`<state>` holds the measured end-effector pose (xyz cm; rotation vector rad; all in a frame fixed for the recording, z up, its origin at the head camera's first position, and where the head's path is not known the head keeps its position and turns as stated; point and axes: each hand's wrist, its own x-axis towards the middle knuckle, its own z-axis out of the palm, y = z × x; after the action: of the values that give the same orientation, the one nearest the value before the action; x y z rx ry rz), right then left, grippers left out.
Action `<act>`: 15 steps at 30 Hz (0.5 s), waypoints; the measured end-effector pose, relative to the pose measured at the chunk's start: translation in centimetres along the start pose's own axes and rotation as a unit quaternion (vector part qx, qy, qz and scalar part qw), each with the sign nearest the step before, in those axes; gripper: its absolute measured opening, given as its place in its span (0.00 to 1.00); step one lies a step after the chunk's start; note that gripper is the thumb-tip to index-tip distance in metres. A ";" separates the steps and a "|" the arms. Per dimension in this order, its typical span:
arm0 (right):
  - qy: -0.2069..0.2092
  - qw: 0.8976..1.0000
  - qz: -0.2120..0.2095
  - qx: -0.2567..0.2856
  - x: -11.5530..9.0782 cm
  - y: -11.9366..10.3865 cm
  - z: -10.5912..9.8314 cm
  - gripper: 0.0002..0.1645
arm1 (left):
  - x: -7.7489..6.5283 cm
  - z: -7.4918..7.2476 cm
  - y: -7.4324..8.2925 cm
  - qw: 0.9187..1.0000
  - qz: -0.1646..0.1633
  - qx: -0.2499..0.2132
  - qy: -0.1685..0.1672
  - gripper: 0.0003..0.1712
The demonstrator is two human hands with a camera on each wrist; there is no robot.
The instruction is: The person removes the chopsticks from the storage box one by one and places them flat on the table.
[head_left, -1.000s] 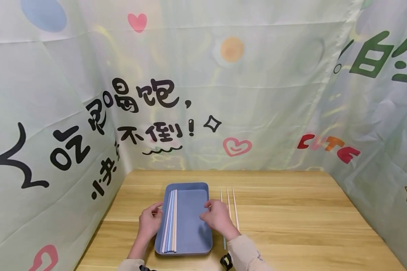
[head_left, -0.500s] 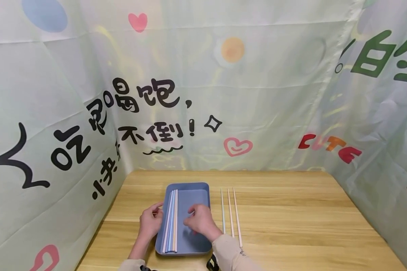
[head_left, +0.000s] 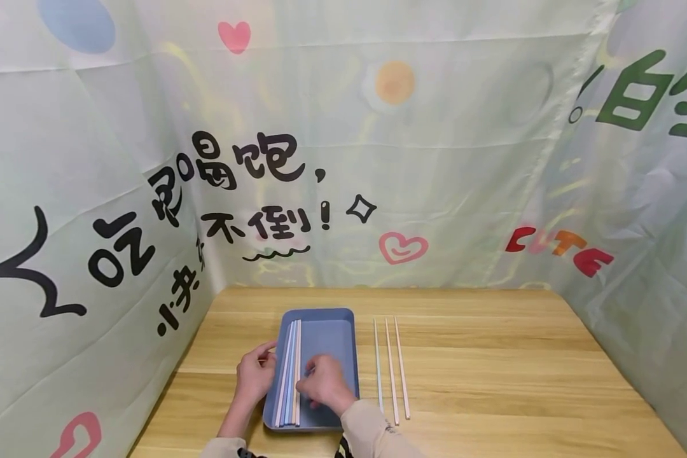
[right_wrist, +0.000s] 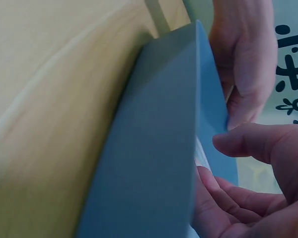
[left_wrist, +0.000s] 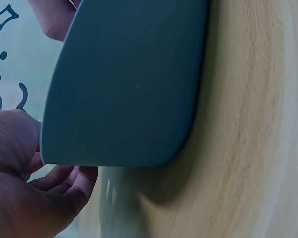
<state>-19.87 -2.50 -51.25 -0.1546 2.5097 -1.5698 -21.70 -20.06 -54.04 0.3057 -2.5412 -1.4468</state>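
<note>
The blue-grey tray (head_left: 327, 336) is resting on the wooden table (head_left: 492, 359), with a narrow row of pastel chopsticks (head_left: 290, 372) lying lengthwise along its left side. The left hand (head_left: 254, 376) is gripping the tray's left rim, its fingers curving against the outer side. The right hand (head_left: 326, 381) is hovering inside the tray, just beside the row; the right wrist view is showing its thumb and fingers standing apart, grasping nothing. Whether its fingertips are touching the nearest stick, I cannot tell. Three loose chopsticks (head_left: 392, 372) are lying on the table to the right of the tray, roughly parallel and apart from one another. Findings on risk, as judgement: the sticks in the row are sitting so close together that a pinch could be catching two at once, or rolling a neighbour out of line. Their slimness could be letting one slip or turn if the thumb is meeting it off-centre. The right sleeve (head_left: 372, 427) is overlapping the near end of the leftmost loose stick, so a low forearm could be dragging it askew. Should the left hand be slackening, a sideways push could be sliding the tray.
</note>
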 end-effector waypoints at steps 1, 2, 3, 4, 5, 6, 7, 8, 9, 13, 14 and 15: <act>0.002 1.000 0.003 0.000 0.0 0.1 0.1 0.14 | 0.0 0.0 0.0 1.000 -0.001 0.000 0.000 0.20; 0.003 1.000 0.004 0.000 0.0 0.1 0.3 0.14 | 0.0 0.0 0.0 1.000 -0.001 0.000 -0.001 0.20; 0.002 1.000 0.008 -0.001 0.0 0.2 0.4 0.13 | 0.0 0.0 0.1 1.000 -0.002 0.000 -0.001 0.20; 0.002 1.000 0.011 0.000 0.1 0.3 0.5 0.13 | 0.0 0.0 0.1 1.000 -0.003 0.000 -0.001 0.20; 0.003 1.000 0.013 -0.001 0.1 0.3 0.6 0.13 | 0.0 0.0 0.1 1.000 -0.003 0.000 -0.001 0.20; 0.003 1.000 0.015 -0.001 0.2 0.3 0.7 0.13 | 0.0 0.0 0.2 1.000 -0.003 -0.001 -0.001 0.20; 0.003 1.000 0.016 0.000 0.2 0.4 0.7 0.12 | -0.1 0.0 0.2 1.000 -0.004 -0.001 -0.001 0.20; 0.002 1.000 0.018 0.001 0.3 0.4 0.8 0.12 | -0.1 0.0 0.3 1.000 -0.004 -0.002 -0.001 0.20; 0.002 1.000 0.020 0.001 0.3 0.5 0.9 0.12 | -0.1 0.0 0.3 1.000 -0.004 -0.003 -0.001 0.20; 0.010 1.000 0.019 0.009 0.5 0.7 1.2 0.12 | -0.1 -0.1 0.3 1.000 -0.002 -0.005 0.000 0.20; 0.013 1.000 0.018 0.012 0.5 0.7 1.2 0.12 | -0.1 0.0 0.2 1.000 0.000 -0.004 0.001 0.20; 0.016 1.000 0.016 0.015 0.5 0.8 1.3 0.12 | -0.1 0.0 0.2 1.000 0.002 -0.002 0.002 0.20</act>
<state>-20.06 -3.35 -52.53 -0.0859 2.4978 -1.6102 -21.64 -19.97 -53.90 0.3030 -2.5341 -1.4481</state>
